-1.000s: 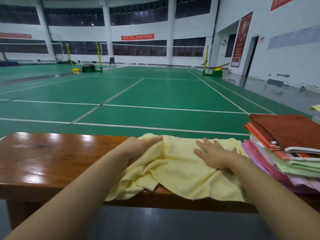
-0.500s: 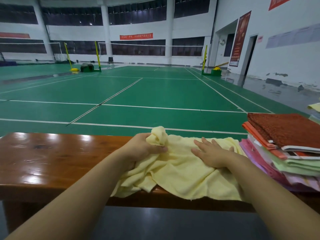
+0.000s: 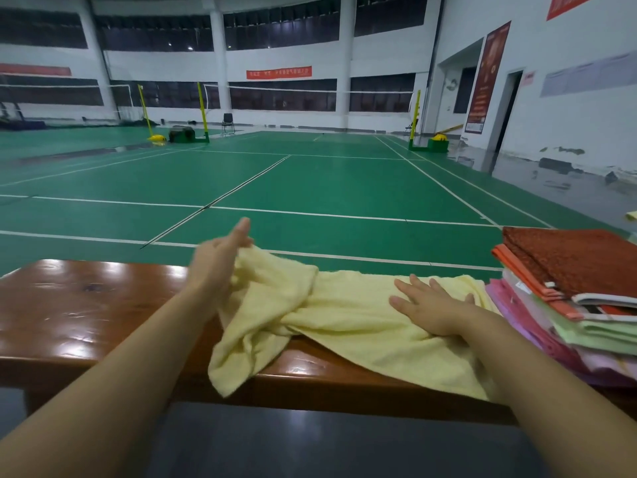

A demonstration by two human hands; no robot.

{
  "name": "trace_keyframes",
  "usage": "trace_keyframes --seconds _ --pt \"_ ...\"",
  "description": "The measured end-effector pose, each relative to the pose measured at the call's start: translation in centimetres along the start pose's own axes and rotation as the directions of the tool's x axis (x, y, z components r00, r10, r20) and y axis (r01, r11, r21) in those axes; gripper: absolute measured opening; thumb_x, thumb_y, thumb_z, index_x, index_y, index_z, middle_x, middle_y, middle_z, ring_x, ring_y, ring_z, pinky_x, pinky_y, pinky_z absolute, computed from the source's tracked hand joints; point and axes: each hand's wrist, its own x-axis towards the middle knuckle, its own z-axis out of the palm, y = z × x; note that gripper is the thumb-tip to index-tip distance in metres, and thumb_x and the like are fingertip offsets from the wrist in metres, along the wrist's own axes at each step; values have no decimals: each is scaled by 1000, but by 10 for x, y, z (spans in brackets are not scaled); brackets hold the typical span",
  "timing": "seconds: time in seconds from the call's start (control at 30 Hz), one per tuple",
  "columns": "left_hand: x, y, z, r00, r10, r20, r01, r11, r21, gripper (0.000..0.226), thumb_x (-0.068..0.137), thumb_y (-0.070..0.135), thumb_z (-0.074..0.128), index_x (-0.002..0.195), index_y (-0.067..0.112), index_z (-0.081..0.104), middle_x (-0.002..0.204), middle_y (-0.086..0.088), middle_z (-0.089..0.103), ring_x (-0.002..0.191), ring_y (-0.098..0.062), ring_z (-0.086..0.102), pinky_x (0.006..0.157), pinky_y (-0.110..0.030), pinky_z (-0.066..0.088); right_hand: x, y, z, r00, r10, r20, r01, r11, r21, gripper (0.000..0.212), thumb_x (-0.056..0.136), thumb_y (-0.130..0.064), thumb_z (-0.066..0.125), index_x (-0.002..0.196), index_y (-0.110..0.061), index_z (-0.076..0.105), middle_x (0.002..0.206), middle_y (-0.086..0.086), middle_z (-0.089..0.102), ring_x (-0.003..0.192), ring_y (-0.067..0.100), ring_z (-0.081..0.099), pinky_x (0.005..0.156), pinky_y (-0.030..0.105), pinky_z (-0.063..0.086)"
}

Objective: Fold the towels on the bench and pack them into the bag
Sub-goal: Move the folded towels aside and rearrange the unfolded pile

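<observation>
Left hand (image 3: 220, 260) pinches the fluffy yellow towel (image 3: 344, 326); right hand (image 3: 431, 305) presses it flat, fingers spread.

Glossy wooden bench (image 3: 86, 315) (mirror-bright) under a matt terry-cloth towel (image 3: 348, 319).

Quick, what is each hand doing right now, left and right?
Left hand: lifts a fold of the yellow towel; blurred, so the grip cannot be told.
Right hand: open, fingers flat on the towel.
</observation>
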Motion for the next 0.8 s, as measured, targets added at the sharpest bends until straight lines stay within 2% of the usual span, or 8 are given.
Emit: trace_keyframes --seconds 0.03,0.1,0.2,0.27,0.37,0.47,0.6,0.8 --pt "10 -3 -13 977 116 -181 -79 977 199 67 87 73 54 109 13 75 111 -12 69 99 -30 63 89 -40 50 0 0 0 1000 0 -1 0 1000 -3 63 98 -72 18 157 -52 3 167 -18 -11 155 19 -13 112 75 -5" --pt "18 -7 -36 901 257 -350 18 782 622 73 90 69 48 134 13 59 144 -17 44 132 -36 39 109 -50 33 1 1 1 1000 2 0 -2 1000 -5 63 98 -72 18 157 -52 3 167 -18 -11 155 19 -13 112 75 -4" --pt "17 -16 -44 893 309 -327 106 561 821 72 95 58 51 150 15 35 162 -14 3 150 -36 3 117 -57 13 1 -1 -1 1000 2 2 -2 1000 -7 63 98 -72 18 157 -52 3 167 -18 -11 155 20 -12 112 75 -3" --pt "13 -17 -32 926 346 -149 -68 544 836 60 98 52 51 145 16 47 157 -18 25 145 -37 22 117 -50 22 2 -2 -1 1000 6 -1 -6 1000 -5 63 98 -72 18 157 -51 4 168 -17 -10 156 21 -11 112 75 -3" --pt "-13 -9 0 947 282 151 -308 680 665 32 100 40 55 114 17 71 120 -6 69 112 -27 62 95 -36 47 -2 -6 -4 1000 13 -14 -13 1000 -10 63 99 -70 19 157 -49 6 168 -15 -8 156 22 -10 113 74 -5" --pt "-39 -12 30 912 246 328 -410 540 735 28 99 40 53 106 20 71 106 1 68 98 -22 63 84 -34 51 -10 -21 -10 999 -11 -49 9 999 -51 61 102 -65 22 159 -44 13 169 -11 -5 156 24 -11 115 72 -9" --pt "-47 -28 45 888 173 426 -460 368 809 40 101 47 42 128 20 56 127 -4 51 117 -24 49 102 -40 44 -25 -58 -15 985 -161 -55 159 986 -41 67 100 -69 25 159 -38 19 169 -3 10 156 25 5 122 61 9" --pt "-21 -43 28 809 178 560 -566 495 659 44 104 50 36 134 24 55 140 1 55 125 -19 51 108 -37 39 -35 -67 20 964 -264 37 265 964 -12 76 96 -75 17 161 -38 2 168 -14 -11 155 14 -13 122 56 -9"
